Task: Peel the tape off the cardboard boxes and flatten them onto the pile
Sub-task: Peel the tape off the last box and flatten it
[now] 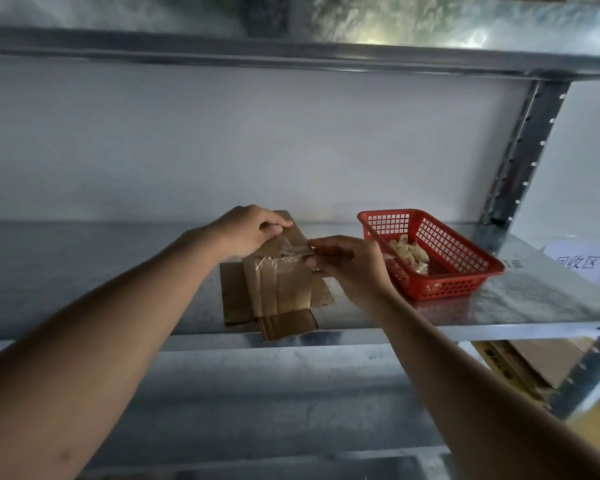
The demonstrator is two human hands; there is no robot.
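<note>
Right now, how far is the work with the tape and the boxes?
Done: crumpled tape wads lie in the red basket. In hand: the left hand holds the cardboard box on the shelf; the right hand pinches the clear tape, partly lifted. Left: finish peeling, then flatten it.

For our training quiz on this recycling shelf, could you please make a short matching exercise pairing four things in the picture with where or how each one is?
Things:
1. left hand
2. right hand
3. red basket
4. cardboard box

States:
A. holds crumpled tape scraps, right of the box
B. pinches the clear tape at the box's right side
C. lies opened on the metal shelf, one flap over the front edge
D. grips the box's far top edge

Pairs: 1-D, 2-B, 3-A, 4-C
</note>
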